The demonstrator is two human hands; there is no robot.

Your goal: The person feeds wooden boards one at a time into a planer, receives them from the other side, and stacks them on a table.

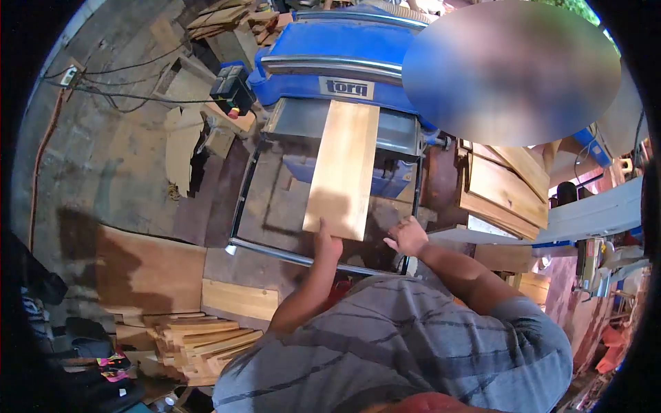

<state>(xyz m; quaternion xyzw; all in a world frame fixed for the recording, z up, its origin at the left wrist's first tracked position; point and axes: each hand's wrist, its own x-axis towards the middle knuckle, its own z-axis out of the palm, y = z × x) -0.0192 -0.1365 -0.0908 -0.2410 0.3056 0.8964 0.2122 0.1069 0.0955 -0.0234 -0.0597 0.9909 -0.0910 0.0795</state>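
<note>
A long light wooden board [342, 165] lies with its far end on the metal bed [296, 122] of a blue machine [344, 45] marked "torq". Its near end is held by my left hand [327, 241], the thumb on top and the other fingers hidden beneath. To the right of the board, apart from it, is my right hand [407, 236], near the side rail of the black frame. Its fingers are partly spread, and nothing shows in them.
Wide boards [506, 189] are stacked at the right, near a blurred area. A roller bar [289, 257] crosses before me. Cut strips [206, 347] lie at lower left. A switch box [233, 89] with a red button and cables stands left of the machine.
</note>
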